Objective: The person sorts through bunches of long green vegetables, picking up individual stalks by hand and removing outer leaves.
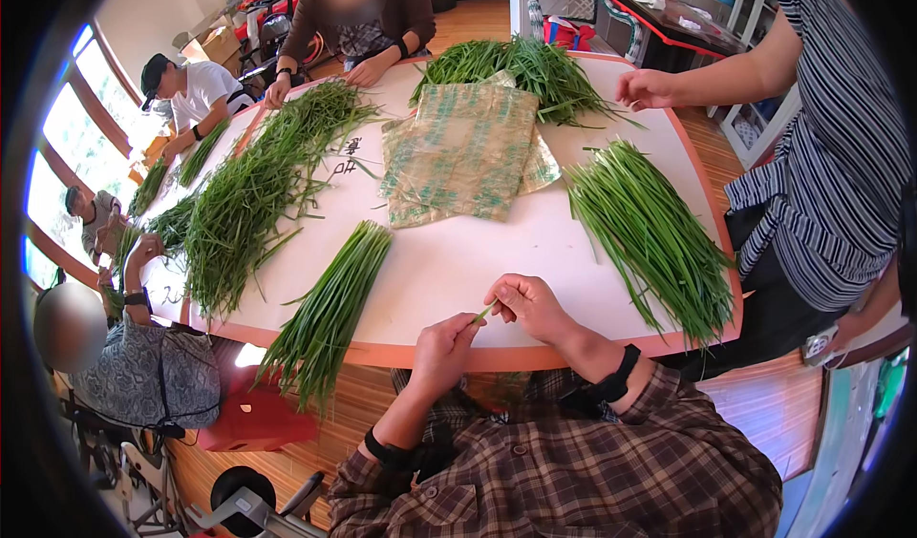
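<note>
Close to the table's near edge, my left hand (444, 352) and my right hand (531, 309) face each other with fingers pinched. Between their fingertips is a short green piece of chive stalk (484, 313); both hands grip it. Left of my left hand lies a neat bunch of long green chives (330, 304), its leaf ends hanging over the table edge. A larger aligned pile of chives (650, 242) rests to the right of my right hand. Folded tan sacking with green print (463, 151) lies on the table beyond my hands.
A long loose heap of chives (248, 199) runs along the table's left side, and another heap (521, 70) sits at the back. A person in a striped top (841, 156) stands at the right; others sit left and far. A red stool (256, 414) is at lower left.
</note>
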Tool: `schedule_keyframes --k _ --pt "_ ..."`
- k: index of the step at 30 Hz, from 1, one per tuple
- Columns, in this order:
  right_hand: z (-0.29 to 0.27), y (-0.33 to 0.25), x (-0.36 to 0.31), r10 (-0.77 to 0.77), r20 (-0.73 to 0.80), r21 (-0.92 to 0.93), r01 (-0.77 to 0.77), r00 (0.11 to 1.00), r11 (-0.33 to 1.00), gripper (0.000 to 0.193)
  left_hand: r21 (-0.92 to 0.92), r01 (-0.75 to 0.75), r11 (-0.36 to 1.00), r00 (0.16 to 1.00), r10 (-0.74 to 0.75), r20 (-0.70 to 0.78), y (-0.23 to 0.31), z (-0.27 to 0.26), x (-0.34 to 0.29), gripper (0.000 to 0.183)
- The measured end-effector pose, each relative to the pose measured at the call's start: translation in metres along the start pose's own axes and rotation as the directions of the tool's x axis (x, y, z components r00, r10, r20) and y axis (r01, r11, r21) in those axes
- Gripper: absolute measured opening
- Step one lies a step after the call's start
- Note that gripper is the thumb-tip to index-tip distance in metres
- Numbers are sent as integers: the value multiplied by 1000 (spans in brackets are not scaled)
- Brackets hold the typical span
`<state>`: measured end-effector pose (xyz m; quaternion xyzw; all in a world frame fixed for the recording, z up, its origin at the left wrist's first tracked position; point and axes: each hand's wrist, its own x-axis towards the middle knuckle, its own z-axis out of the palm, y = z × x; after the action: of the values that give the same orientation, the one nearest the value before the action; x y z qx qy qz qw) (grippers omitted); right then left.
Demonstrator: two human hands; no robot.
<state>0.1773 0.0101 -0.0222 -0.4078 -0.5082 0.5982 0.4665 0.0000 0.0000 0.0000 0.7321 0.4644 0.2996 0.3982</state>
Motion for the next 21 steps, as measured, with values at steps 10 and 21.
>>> schedule_keyframes --k 10,21 --pt "8 3 7 0 -47 46 2 999 999 26 21 15 1000 999 -14 -37 7 -12 -1 12" --pt "3 -2 6 19 -122 76 -10 992 997 27 13 -6 1000 998 7 -63 8 -12 -4 11"
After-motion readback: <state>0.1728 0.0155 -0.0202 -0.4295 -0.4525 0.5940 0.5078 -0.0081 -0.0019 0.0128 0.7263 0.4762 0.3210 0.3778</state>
